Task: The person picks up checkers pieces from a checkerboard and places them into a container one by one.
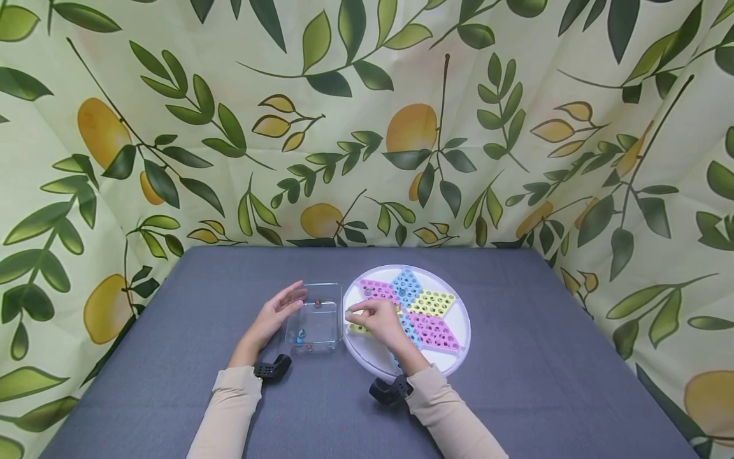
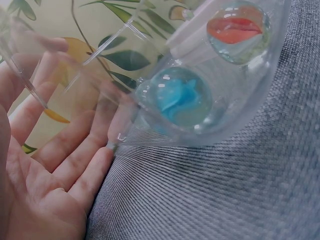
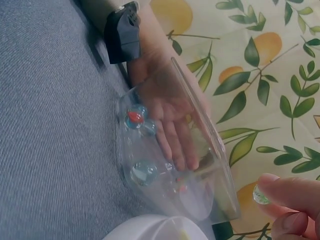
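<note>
Between thumb and fingertips, my right hand pinches a clear marble with a green tint, above the left edge of a round white Chinese checkers board. Pink, blue and yellow points full of holes form the board's star. To its left stands a clear square plastic box. My left hand is at the box's left wall, fingers extended and loosely bent; contact cannot be told. Inside the box lie several marbles, including one with a blue swirl and one with an orange-red swirl.
A grey cloth covers the table under the box and board. Behind it hangs a curtain printed with leaves and yellow fruit. Each wrist carries a black camera mount.
</note>
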The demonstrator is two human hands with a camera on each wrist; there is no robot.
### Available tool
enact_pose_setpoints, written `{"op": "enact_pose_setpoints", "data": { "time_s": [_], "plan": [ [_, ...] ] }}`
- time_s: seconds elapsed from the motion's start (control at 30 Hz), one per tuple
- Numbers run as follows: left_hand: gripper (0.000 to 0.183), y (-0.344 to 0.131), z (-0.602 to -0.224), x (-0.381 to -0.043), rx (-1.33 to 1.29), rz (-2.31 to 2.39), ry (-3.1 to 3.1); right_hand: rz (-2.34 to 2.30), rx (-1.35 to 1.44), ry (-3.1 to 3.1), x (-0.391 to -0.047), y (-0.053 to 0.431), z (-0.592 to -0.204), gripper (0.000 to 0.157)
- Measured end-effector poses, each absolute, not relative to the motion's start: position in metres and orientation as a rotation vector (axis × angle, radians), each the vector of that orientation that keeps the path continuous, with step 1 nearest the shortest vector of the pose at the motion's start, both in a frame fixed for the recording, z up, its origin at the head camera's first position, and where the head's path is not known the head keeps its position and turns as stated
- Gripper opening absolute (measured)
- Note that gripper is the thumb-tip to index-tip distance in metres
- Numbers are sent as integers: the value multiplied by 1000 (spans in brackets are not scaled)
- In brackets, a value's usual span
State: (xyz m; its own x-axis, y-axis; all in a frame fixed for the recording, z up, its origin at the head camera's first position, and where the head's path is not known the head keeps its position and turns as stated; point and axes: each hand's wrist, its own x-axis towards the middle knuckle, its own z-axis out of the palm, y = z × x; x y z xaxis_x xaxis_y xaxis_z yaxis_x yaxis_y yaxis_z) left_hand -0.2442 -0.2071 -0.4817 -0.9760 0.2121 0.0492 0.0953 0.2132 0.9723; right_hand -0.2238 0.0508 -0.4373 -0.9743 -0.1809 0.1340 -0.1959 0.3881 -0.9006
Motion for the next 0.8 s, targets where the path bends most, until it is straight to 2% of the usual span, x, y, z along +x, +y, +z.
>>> {"op": "enact_pose_setpoints", "data": {
  "time_s": [0.8],
  "plan": [
    [57,-206,-483,-245,290,1915,2364,1767,443,-2613,-218,32,-440,18]
  ]
}}
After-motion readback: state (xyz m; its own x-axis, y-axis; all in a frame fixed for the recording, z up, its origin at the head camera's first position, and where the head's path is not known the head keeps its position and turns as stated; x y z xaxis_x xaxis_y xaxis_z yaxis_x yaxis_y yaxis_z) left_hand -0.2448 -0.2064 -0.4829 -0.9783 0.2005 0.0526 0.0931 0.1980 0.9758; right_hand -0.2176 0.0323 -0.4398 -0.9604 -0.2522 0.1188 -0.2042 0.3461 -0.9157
